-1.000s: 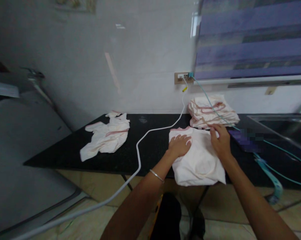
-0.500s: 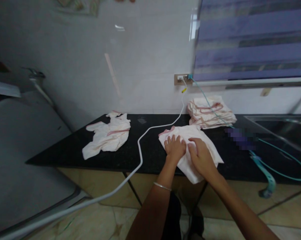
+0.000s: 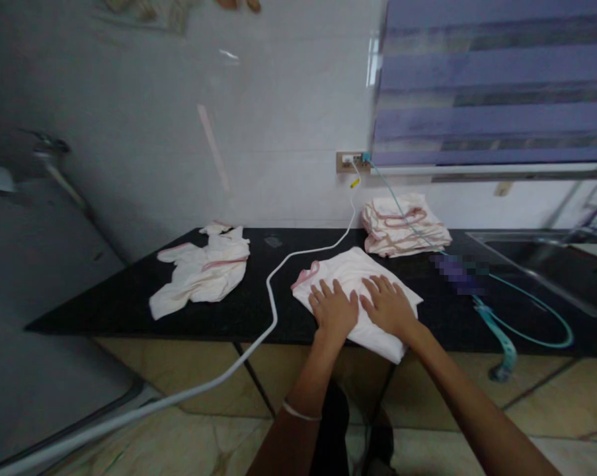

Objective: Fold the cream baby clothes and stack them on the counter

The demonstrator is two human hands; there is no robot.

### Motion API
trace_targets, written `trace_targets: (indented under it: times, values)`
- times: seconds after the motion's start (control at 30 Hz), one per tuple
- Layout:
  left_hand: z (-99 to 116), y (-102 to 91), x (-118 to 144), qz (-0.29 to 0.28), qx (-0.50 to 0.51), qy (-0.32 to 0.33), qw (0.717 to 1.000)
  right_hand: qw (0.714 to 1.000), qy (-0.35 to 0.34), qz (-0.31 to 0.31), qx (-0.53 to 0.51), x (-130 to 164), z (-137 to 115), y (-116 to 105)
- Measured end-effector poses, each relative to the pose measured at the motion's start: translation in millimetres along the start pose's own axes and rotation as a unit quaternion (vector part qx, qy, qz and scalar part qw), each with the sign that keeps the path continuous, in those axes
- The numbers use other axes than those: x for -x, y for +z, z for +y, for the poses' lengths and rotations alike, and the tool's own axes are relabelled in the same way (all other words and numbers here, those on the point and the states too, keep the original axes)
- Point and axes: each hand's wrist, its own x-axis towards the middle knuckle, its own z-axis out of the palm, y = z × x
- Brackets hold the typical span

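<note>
Under both palms lies a folded white garment with pink trim (image 3: 360, 264), set slantwise on the black counter; its lower corner reaches the front edge. My left hand (image 3: 334, 309) rests flat on the garment's left part, fingers spread. On its right part my right hand (image 3: 388, 307) also lies flat, fingers apart. Behind the garment, a stack of folded pink-trimmed garments (image 3: 404, 228) sits near the wall. Off to the left a crumpled white baby shirt with pink edging (image 3: 201, 271) is spread loosely.
A white cable (image 3: 273, 291) crosses the black counter (image 3: 258, 320) from the wall outlet (image 3: 352, 162) down past its front edge. A teal lanyard (image 3: 496, 330) hangs over the edge at right, by a blurred purple object (image 3: 457, 274). Farther right is a sink (image 3: 531, 264).
My right hand has gone from a curled, thumb-raised pose to lying flat with fingers spread. The garment's right side looks smoother and its pink-trimmed corner stands out more. The view has shifted slightly right.
</note>
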Motion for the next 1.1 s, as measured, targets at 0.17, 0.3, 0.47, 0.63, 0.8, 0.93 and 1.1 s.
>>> trace_targets:
  times: [0.17,0.3,0.47,0.63,0.8,0.93,1.1]
  values:
    - [-2.6,-14.4,37.5,0.013,-0.005,0.003,1.0,0.994,-0.098,-0.021,-0.034,-3.9,21.0,-4.3]
    - [-9.5,-37.8,53.6,-0.024,0.039,0.021,0.999,0.983,-0.161,-0.021,-0.086,-8.4,34.5,-7.1]
    - [-24.0,-53.8,32.8,0.03,0.121,0.125,0.984,0.971,-0.187,-0.015,-0.152,-15.1,49.7,-5.2]
    - [-47.2,-30.6,-15.5,0.021,0.129,0.284,0.95,0.96,-0.2,-0.013,-0.198,-21.1,58.7,-4.0]
    - [-63.7,-6.2,-25.4,-0.051,0.062,0.288,0.954,0.954,-0.159,-0.004,-0.255,-21.8,56.1,-4.9]
    - [-60.0,-8.8,-8.8,-0.035,0.047,0.261,0.964,0.923,-0.009,0.125,-0.363,-19.7,65.4,-4.1]
    - [-54.0,-13.4,9.9,-0.005,0.048,0.218,0.975,0.87,0.129,0.272,-0.391,-17.3,83.8,-4.4]
